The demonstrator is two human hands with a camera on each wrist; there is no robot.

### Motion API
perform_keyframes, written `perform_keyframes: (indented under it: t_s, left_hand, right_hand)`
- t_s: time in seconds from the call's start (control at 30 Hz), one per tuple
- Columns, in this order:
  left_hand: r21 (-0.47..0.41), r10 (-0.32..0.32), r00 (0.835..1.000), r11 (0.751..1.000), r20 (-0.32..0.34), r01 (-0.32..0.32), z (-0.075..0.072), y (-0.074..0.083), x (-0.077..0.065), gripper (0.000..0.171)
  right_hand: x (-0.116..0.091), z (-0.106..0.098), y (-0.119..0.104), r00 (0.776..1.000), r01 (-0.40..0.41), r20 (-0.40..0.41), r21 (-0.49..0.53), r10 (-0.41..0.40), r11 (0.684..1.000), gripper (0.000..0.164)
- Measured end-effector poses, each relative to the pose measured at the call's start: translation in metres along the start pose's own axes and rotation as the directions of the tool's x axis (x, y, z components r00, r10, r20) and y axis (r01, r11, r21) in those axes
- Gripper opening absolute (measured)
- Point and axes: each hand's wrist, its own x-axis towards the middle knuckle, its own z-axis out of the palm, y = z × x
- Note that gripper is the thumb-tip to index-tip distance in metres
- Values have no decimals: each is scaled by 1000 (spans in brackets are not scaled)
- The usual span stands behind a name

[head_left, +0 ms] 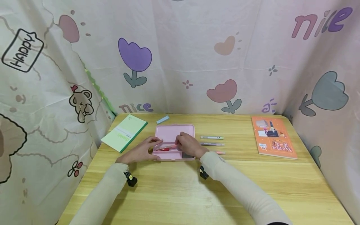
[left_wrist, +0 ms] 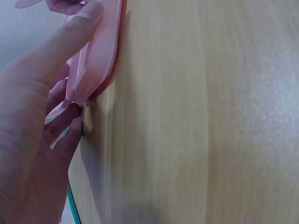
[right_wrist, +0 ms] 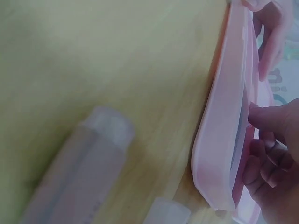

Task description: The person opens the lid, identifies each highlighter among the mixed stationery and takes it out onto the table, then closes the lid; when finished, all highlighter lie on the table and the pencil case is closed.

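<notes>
A pink pencil case [head_left: 169,132] lies with its lid raised at the back. At its left end my left hand [head_left: 142,151] holds the case, thumb at the front rim and fingers toward the hinge side. Over the right part, my right hand [head_left: 189,145] has curled fingers and pinches the end of a red pen [head_left: 166,149] that lies along the tray. The pinch itself is hidden in the right wrist view, where the thumb and fingers dip behind the pink wall [right_wrist: 217,135]. A dark piece [head_left: 187,155] sits in the front right compartment.
Right of the case lie a light marker [head_left: 211,137], a grey pen [head_left: 212,144] and a pink pen [head_left: 220,153], partly covered. A green notebook [head_left: 123,132] is at left, a blue strip [head_left: 162,119] behind, an orange book [head_left: 273,137] at right. Curtains border the table.
</notes>
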Motion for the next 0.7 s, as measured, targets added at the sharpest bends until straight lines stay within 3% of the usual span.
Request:
perform_keyframes:
  t_s: [0.3, 0.57, 0.7]
  left_hand:
    - [-1, -18, 1000, 1000, 4, 18, 0, 0, 0, 98]
    - [21, 18, 1000, 1000, -10, -18, 1, -2, 0, 97]
    - [10, 21, 1000, 1000, -13, -21, 1, -2, 0, 98]
  right_hand:
    - [2, 1, -1, 999, 19, 34, -59, -17, 998, 15]
    - [1, 3, -2, 996, 86, 37, -228, -80, 970, 15]
    - [2, 3, -2, 996, 85, 35, -217, -79, 972, 16]
